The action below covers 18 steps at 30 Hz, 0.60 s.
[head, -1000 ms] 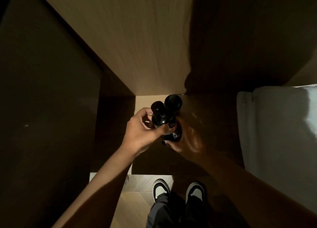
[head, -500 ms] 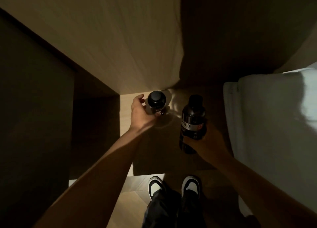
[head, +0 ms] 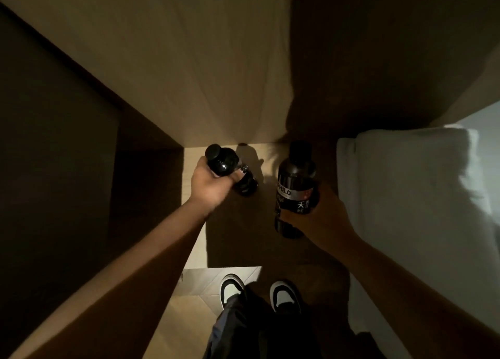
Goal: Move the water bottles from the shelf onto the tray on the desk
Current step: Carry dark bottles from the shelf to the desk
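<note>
Dim light falls over a pale wood-grain shelf (head: 224, 153) at the frame's centre, with a smooth wooden panel (head: 189, 61) rising above it and soft white bedding (head: 419, 196) at the right. Left of centre, the left hand (head: 209, 184) grips a dark, glossy round-capped bottle (head: 230, 169), tilted over the shelf. Right of centre, the right hand (head: 320, 215) wraps its fingers round a second dark bottle (head: 295, 185), upright, with a pale label band reading "pH8.0". Black-and-white shoes (head: 259, 293) stand on the floor below.
</note>
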Each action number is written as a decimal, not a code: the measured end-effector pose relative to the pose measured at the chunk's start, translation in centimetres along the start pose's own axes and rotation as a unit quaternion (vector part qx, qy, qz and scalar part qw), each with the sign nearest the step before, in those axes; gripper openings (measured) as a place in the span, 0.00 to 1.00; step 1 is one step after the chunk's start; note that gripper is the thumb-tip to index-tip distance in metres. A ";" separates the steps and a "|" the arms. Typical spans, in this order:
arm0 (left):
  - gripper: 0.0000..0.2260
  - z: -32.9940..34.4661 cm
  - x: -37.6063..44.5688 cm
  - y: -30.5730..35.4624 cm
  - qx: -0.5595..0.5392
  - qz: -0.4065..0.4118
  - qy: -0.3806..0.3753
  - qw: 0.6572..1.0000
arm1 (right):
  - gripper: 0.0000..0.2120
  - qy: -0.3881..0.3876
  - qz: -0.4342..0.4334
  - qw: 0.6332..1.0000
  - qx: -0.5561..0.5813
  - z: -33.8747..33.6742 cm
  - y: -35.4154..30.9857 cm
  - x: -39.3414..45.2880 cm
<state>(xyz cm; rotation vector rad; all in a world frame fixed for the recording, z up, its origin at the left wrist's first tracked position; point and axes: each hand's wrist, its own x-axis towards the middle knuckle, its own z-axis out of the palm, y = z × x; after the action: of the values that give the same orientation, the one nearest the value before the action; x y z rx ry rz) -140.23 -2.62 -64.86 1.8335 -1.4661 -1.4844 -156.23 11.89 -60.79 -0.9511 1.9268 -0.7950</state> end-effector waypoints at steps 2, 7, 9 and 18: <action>0.26 -1.8 -2.6 1.7 -0.030 0.005 0.015 0.999 | 0.26 -0.024 -0.032 0.999 -0.021 -1.0 -1.6 -0.9; 0.23 -7.1 -10.7 8.1 -0.074 0.058 0.044 0.995 | 0.27 -0.041 -0.030 0.999 0.020 -4.2 -8.1 -4.5; 0.20 -9.4 -14.4 10.5 -0.094 0.089 0.054 0.990 | 0.26 -0.050 -0.068 0.996 0.025 -5.7 -11.1 -6.5; 0.21 -15.5 -29.5 16.8 -0.223 0.165 0.107 0.955 | 0.23 -0.105 -0.142 0.984 0.040 -10.8 -20.3 -14.7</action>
<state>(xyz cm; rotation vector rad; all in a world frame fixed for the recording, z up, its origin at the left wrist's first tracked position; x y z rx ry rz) -132.17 11.41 -31.29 1.3536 -1.1484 -1.2747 -153.66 15.69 -33.90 -1.2260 1.5872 -0.8868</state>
